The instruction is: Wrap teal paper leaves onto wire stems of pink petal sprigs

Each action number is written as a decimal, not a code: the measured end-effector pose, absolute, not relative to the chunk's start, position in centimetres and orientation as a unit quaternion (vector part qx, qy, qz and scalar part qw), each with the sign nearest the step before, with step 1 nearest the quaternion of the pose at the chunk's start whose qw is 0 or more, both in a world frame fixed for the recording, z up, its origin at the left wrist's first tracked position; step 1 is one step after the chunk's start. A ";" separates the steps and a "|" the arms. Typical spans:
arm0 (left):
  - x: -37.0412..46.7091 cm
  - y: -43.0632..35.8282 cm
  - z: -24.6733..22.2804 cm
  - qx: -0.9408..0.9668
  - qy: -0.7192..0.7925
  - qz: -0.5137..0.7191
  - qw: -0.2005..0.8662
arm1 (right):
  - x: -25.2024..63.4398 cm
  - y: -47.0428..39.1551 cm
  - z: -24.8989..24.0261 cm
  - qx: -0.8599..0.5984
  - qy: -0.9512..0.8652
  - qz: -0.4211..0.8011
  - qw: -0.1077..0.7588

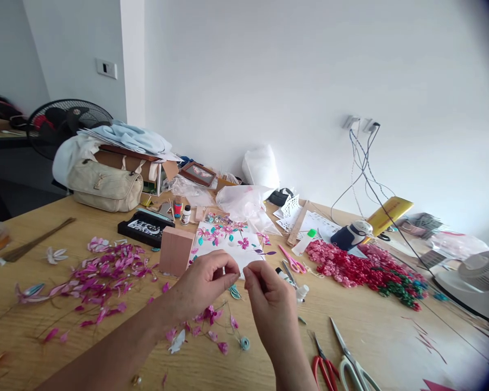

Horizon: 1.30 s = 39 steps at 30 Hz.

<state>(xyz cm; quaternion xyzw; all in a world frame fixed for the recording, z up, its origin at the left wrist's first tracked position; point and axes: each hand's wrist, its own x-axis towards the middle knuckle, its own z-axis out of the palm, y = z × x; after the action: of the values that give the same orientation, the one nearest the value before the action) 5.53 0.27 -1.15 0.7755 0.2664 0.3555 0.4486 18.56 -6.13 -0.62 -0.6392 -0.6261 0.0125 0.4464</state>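
My left hand (207, 279) and my right hand (269, 296) meet nearly fingertip to fingertip over the middle of the table. Both are pinched closed; whatever sits between the fingers, perhaps something very thin, is too small to make out. Behind them lies a white sheet (250, 251) bearing pink and purple flowers with teal leaves. Pink petals and small flowers (209, 315) are scattered beneath my wrists, along with a teal coil (244, 343). A wooden block (175, 252) stands upright just beyond my left hand.
A big heap of magenta petals (114, 277) spreads at left. On the right are red-handled pliers (325, 369), scissors (348, 353), pink scissors (292, 260) and a red and green bundle (362, 269). A black tray (142, 231), a beige bag (106, 184) and a fan (67, 122) stand farther back.
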 end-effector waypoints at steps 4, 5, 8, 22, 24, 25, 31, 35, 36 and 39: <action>6.0 0.5 -1.9 0.706 0.255 0.336 0.568 | 18.4 -6.1 -0.6 -0.636 -0.636 -0.006 0.438; 6.1 0.5 -2.1 0.695 0.247 0.337 0.585 | 18.4 -6.1 -0.6 -0.636 -0.636 -0.006 0.437; 6.1 0.5 -2.0 0.689 0.245 0.337 0.593 | 18.3 -6.2 -0.8 -0.645 -0.625 0.006 0.439; 5.1 1.2 -1.0 0.590 0.295 0.315 0.682 | 20.0 -7.1 0.2 -0.584 -0.629 0.006 0.513; 4.9 1.6 -0.9 0.556 0.278 0.301 0.723 | 20.2 -7.1 0.8 -0.543 -0.721 -0.090 0.421; 4.8 1.8 -0.9 0.550 0.267 0.294 0.735 | 20.3 -6.9 0.9 -0.527 -0.754 -0.128 0.372; 4.6 2.4 -1.1 0.542 0.234 0.262 0.763 | 20.9 -5.5 0.2 -0.498 -0.793 -0.220 0.273; 4.6 2.1 -1.3 0.535 0.241 0.246 0.772 | 21.0 -5.9 -0.5 -0.466 -0.808 -0.192 0.305; 4.6 2.0 -1.3 0.537 0.240 0.240 0.772 | 21.0 -6.1 -0.5 -0.461 -0.813 -0.182 0.306; 4.7 1.7 -1.1 0.545 0.246 0.230 0.768 | 20.9 -6.6 -0.3 -0.443 -0.828 -0.153 0.309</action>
<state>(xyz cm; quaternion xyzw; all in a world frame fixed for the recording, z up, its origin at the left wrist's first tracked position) 4.69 1.66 -1.09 0.5450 0.2457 0.2296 0.7680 20.87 -6.59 -0.28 -0.4426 -0.8279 -0.1527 0.3088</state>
